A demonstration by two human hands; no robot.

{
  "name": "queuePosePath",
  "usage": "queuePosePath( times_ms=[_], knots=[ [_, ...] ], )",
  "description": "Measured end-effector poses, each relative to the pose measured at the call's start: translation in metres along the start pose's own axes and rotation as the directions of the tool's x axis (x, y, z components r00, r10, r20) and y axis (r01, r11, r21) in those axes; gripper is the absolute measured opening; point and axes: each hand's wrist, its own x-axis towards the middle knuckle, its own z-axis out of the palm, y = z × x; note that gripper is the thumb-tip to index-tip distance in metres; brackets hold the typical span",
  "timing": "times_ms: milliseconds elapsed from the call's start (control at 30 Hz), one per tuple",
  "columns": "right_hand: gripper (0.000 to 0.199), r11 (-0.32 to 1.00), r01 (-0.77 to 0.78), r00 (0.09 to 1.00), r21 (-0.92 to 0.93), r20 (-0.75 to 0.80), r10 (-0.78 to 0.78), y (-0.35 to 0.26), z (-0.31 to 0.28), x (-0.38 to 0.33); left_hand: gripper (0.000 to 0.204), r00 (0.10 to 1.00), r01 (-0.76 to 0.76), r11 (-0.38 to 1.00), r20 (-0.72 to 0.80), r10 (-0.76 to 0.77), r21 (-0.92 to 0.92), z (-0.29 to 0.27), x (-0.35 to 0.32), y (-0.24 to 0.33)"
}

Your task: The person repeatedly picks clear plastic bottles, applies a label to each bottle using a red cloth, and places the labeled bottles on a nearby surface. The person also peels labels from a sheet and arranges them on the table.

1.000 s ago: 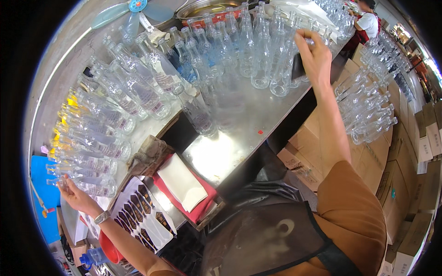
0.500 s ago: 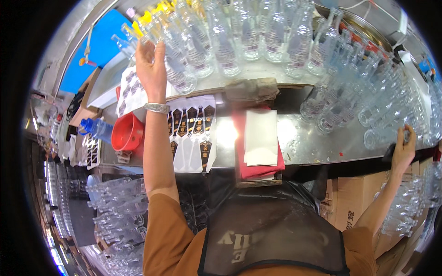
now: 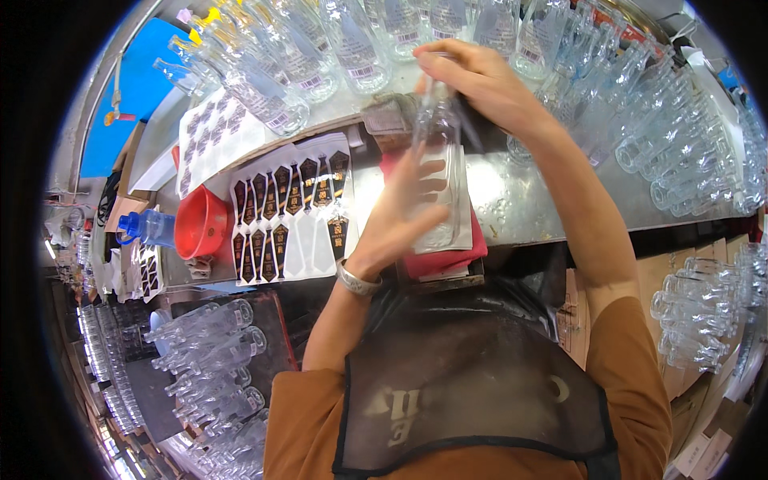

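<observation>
A clear glass bottle is tilted over a pad of white paper and red cloth, neck toward the far side. My right hand is closed around the bottle's neck end. Beside the bottle's body, my left hand has its fingers stretched apart and smeared by motion; whether it touches the glass I cannot tell. To the left lies a sheet of black tie-shaped stickers, some of its places bare white. A folded grey cloth sits at the shelf edge beyond the pad.
Several standing glass bottles line the raised shelf at the back. More bottles lie on the right and at lower left. A red cup, a blue-capped bottle and another sticker sheet are at the left.
My right hand has come from the bottles at the far right to the middle with a glass bottle. My left hand has moved from the back shelf to beside that bottle.
</observation>
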Motion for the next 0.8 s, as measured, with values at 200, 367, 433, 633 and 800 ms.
queuePosePath(
  times_ms=[200,367,433,633,800],
  knots=[
    [0.041,0.993,-0.090,0.982,-0.080,-0.171,0.075,0.021,0.030,-0.057,0.073,0.963,0.101,0.981,-0.233,-0.138,-0.164,0.015,-0.004,-0.022],
    [0.042,0.981,-0.081,0.985,-0.176,-0.167,0.052,-0.020,0.049,-0.138,0.069,0.949,0.144,0.981,-0.263,-0.175,-0.132,0.018,-0.006,-0.016],
    [0.046,0.986,-0.049,0.990,-0.162,-0.140,0.027,-0.028,0.056,-0.149,0.066,0.943,0.148,0.974,-0.273,-0.192,-0.175,0.015,-0.009,-0.003],
    [0.043,0.937,-0.345,0.936,0.058,0.093,0.339,-0.015,0.053,-0.147,0.054,0.899,0.049,0.998,-0.436,-0.033,0.026,0.009,-0.023,0.047],
    [0.048,0.963,-0.250,0.966,-0.101,0.035,0.255,-0.004,0.066,-0.155,0.047,0.921,0.102,0.992,-0.384,-0.064,0.078,0.001,-0.030,-0.007]
  ],
)
